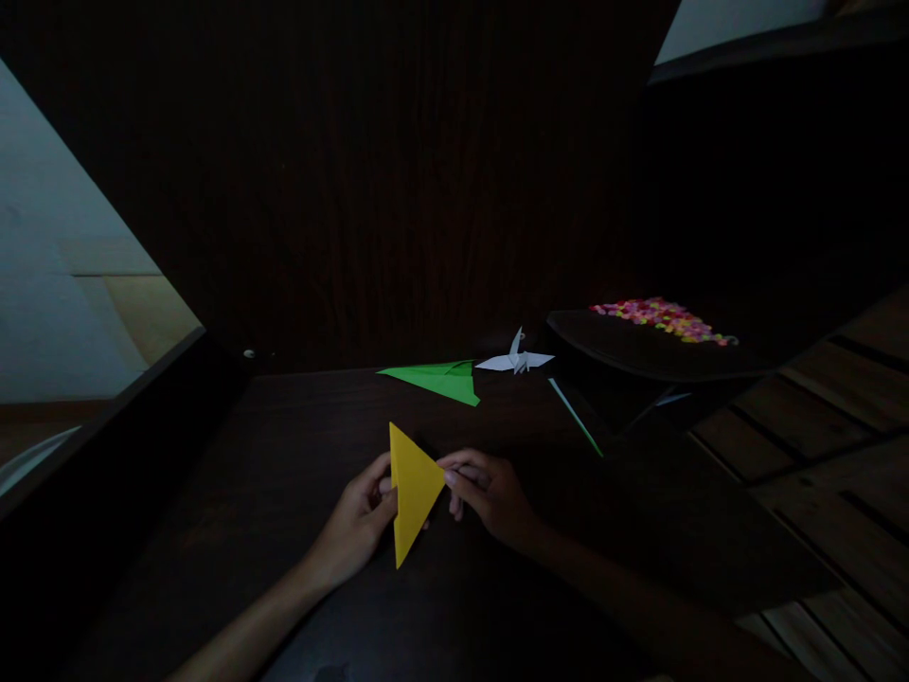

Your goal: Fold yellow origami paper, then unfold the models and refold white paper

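Dim light is recorded over the dark wooden surface (298,417). Along its far edge, a green paper plane (440,380) and a white paper bird (517,361) are noted side by side. Nearer, a yellow paper triangle (416,483) is held: its long edge is pinched by the left hand (364,516), its tip by the right hand (495,493).

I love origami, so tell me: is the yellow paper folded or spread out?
Folded: the yellow paper is triangular, with a narrow folded strip along its long edge.
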Motion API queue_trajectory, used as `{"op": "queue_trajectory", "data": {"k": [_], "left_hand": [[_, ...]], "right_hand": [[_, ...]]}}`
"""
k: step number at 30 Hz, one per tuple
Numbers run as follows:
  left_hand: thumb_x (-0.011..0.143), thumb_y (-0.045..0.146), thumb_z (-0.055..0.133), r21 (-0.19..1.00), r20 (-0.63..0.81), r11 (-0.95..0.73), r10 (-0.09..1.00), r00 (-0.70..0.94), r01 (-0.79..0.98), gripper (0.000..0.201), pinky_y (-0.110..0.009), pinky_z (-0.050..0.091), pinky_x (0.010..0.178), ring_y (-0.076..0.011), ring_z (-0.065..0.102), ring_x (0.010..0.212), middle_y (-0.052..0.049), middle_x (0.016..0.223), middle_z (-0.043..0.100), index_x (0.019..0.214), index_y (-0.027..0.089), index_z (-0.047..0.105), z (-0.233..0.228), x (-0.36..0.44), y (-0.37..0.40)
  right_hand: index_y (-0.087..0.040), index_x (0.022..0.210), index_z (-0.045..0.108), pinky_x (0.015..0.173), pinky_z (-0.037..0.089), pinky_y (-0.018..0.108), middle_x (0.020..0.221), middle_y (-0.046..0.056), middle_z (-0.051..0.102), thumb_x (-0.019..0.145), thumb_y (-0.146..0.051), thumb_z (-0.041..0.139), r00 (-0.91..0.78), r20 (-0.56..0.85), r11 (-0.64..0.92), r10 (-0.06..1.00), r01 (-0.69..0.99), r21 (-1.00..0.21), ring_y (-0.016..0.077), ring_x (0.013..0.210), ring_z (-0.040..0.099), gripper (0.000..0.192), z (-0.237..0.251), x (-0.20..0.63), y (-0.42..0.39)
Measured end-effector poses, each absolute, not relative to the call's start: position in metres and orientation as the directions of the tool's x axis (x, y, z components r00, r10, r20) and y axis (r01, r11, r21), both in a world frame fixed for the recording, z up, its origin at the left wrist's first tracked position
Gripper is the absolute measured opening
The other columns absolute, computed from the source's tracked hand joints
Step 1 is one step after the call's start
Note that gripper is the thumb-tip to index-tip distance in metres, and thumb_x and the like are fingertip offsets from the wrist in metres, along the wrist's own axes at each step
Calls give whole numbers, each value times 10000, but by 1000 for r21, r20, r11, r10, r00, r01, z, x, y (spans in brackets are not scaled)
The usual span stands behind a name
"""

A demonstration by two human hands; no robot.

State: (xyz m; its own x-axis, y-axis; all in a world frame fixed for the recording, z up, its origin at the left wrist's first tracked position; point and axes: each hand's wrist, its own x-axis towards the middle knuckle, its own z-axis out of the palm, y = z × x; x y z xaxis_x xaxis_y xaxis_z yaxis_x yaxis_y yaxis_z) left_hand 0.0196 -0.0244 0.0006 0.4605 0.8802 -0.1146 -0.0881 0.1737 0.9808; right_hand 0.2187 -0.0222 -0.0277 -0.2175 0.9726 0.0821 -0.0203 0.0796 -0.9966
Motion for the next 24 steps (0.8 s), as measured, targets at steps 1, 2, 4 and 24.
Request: {"op": "queue_trajectory", "data": {"k": [1, 2, 4, 24], "left_hand": [[801, 380, 709, 982, -103, 164, 882, 460, -96, 558, -294, 553, 642, -220, 700, 760, -94, 1005, 716, 1280, 162, 523, 0, 20, -25], [796, 380, 714, 982, -95, 159, 884, 457, -103, 565, -298, 558, 645, -219, 699, 760, -98, 1021, 712, 1282, 163, 524, -1, 21, -25], [784, 377, 726, 978, -99, 170, 885, 455, -118, 599, -318, 569, 669, -216, 697, 761, -102, 1039, 706, 1304, 169, 513, -3, 22, -26], [621, 287, 867, 923, -248, 346, 870, 425, -169, 735, -292, 581, 536, -183, 686, 546, -83, 803, 738, 1249, 100, 535, 2, 27, -29]], "right_hand": [[-148, 957, 664, 460, 480, 234, 561, -25, 612, 841, -315, 608, -227, 81, 78, 971, -22, -997, 116, 456, 588, 211, -28, 218, -23], [-147, 956, 670, 465, 484, 235, 558, -23, 616, 842, -314, 607, -236, 81, 77, 968, -27, -997, 117, 458, 591, 212, -28, 218, -23], [-149, 946, 684, 473, 491, 236, 572, -17, 627, 839, -313, 613, -249, 94, 87, 964, -38, -995, 115, 466, 596, 209, -29, 217, -24], [-166, 943, 744, 459, 497, 196, 754, 22, 649, 834, -276, 672, -307, 209, 174, 928, -137, -975, 85, 509, 600, 171, -32, 215, -28]]}}
